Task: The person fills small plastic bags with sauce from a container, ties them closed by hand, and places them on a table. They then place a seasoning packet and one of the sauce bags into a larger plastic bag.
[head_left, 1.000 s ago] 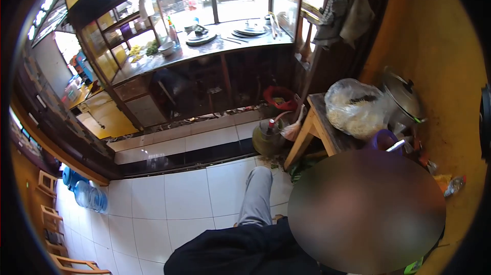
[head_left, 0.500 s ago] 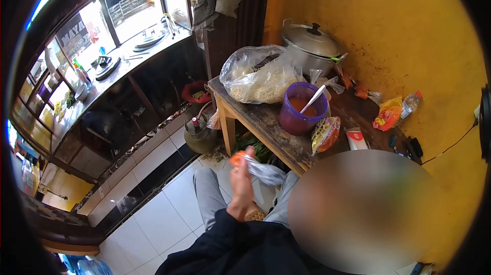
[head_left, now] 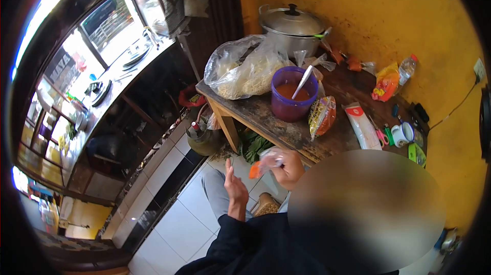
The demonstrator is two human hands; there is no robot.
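Observation:
My left hand [head_left: 235, 190] is raised above my lap, empty, with its fingers stretched upward. To its right, my right hand [head_left: 290, 170] is closed around a small clear plastic bag [head_left: 271, 159] with orange contents at its lower left end. The bag hangs just off the table's front edge, apart from my left hand. Behind it on the table stands a purple tub [head_left: 291, 102] of orange-red liquid, a white spoon handle [head_left: 304, 81] leaning out. A blurred patch hides my right forearm.
On the wooden table [head_left: 348, 139] are a large bag of noodles [head_left: 248, 73], a lidded metal pot [head_left: 294, 32], a yellow-red packet [head_left: 322, 116], a white-red packet [head_left: 362, 125] and small tied orange bags [head_left: 354, 63]. A gas cylinder [head_left: 202, 139] stands left of the table.
The small bag has gone from beside my left hand into my right hand, which has come into view. My left hand has opened. The view has shifted, showing more of the table's right side.

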